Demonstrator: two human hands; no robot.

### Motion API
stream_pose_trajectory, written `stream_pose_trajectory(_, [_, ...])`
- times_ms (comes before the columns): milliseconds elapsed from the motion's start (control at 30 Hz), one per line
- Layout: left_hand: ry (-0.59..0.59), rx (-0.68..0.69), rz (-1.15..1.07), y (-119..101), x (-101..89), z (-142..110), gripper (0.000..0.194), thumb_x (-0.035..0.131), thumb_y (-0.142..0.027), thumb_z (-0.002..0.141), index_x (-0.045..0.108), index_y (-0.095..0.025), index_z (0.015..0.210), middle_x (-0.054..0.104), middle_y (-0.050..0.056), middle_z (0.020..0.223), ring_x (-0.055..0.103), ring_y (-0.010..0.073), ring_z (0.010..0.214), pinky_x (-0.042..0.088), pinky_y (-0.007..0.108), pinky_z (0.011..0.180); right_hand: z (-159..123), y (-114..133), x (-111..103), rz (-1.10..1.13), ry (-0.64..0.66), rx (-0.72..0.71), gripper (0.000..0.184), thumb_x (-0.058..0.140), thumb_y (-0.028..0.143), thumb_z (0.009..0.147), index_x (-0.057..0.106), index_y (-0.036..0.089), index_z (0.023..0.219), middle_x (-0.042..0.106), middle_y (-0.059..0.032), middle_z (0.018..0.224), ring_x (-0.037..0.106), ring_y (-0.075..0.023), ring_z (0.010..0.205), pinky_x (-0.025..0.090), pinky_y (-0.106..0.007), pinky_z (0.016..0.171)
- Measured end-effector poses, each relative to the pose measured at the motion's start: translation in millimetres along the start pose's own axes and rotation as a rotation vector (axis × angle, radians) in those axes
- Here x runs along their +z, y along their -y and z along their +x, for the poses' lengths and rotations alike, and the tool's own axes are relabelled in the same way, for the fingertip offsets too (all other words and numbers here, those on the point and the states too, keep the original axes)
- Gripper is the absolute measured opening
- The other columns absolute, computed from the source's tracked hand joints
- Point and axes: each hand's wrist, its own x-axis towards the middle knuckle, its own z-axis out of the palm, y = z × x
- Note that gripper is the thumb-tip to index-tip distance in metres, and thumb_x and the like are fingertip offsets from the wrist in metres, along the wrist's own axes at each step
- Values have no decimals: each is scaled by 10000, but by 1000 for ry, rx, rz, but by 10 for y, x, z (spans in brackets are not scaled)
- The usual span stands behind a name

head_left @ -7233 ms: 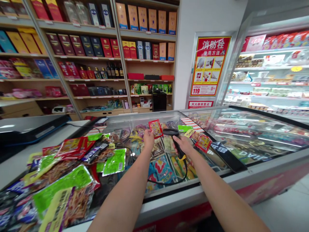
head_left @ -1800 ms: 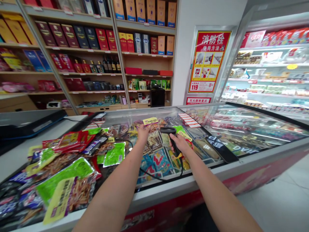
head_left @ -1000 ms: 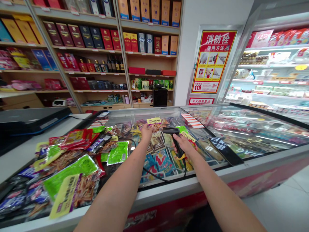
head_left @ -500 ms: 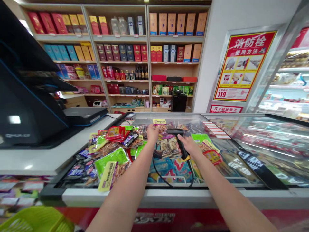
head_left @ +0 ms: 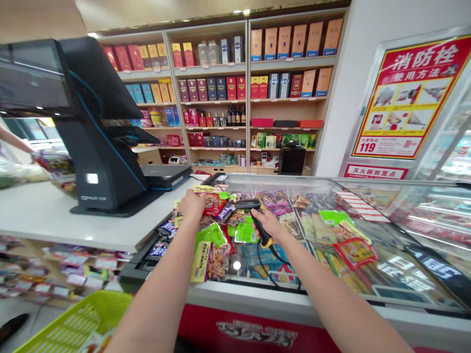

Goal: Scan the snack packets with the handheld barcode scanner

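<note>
A black corded barcode scanner (head_left: 253, 220) is gripped in the right hand (head_left: 267, 228), the fingers wrapped round its handle, its head pointed forward over the goods and its cable hanging down towards the front of the freezer. The left hand (head_left: 190, 206) is held low and curled against the near side of a heap of snack packets (head_left: 215, 235), with a yellow-labelled packet (head_left: 204, 189) just past the fingers; whether that packet is gripped cannot be told. The heap is piled on the glass lid of a chest freezer (head_left: 294, 289), and a red packet (head_left: 355, 252) lies well apart on the glass to the right. A black POS terminal (head_left: 99, 132) is stood on a white counter (head_left: 73, 225) to the left, with another person's arm (head_left: 14, 142) beyond it, and a green plastic basket (head_left: 81, 318) is seen at the bottom left
</note>
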Motion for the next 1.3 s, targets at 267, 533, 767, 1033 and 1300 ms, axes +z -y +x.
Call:
stream_pose_trajectory(267, [-112,143,14,-183,-25,-179,444,546,-275,779,520,-180,1212,459,190,1347,455,353,1214,354,550,977,15,12,9,13,-1,-10,369,610,531,758,457,198,806,532,75,484,479,-86,327,418,-198,319])
stream_pose_trajectory(533, [147,415,-225,-996,642,-801,275,548,-277,790,610,-194,1045,561,130,1196,545,274,1105,424,414,924,-190,109,-491,24,-114,-86,308,579,497,800,451,216,799,539,70,502,480,-92,343,418,-211,343])
stream_pose_trajectory(767, [548,364,-616,-1552,1600,-1528,204,507,-279,783,617,-185,639,594,21,595,593,197,697,458,306,718,-716,23,-1339,103,-413,-101,343,577,527,785,455,207,761,531,58,493,469,-91,339,414,-215,340])
stream_pose_trajectory(1033, [938,509,-671,-1837,2023,-2441,241,664,-379,767,682,-165,876,673,59,892,618,185,787,496,293,683,-1101,-42,-1956,198,-677,-223,405,607,584,749,473,211,835,583,28,534,538,-136,374,433,-248,330])
stream_pose_trajectory(1300, [926,483,-720,-1808,2147,-2539,317,585,-403,843,633,-174,1057,632,50,1061,609,208,943,521,337,779,-1116,-94,-2039,230,-674,-240,421,601,600,750,468,209,837,599,22,542,576,-146,409,420,-232,327])
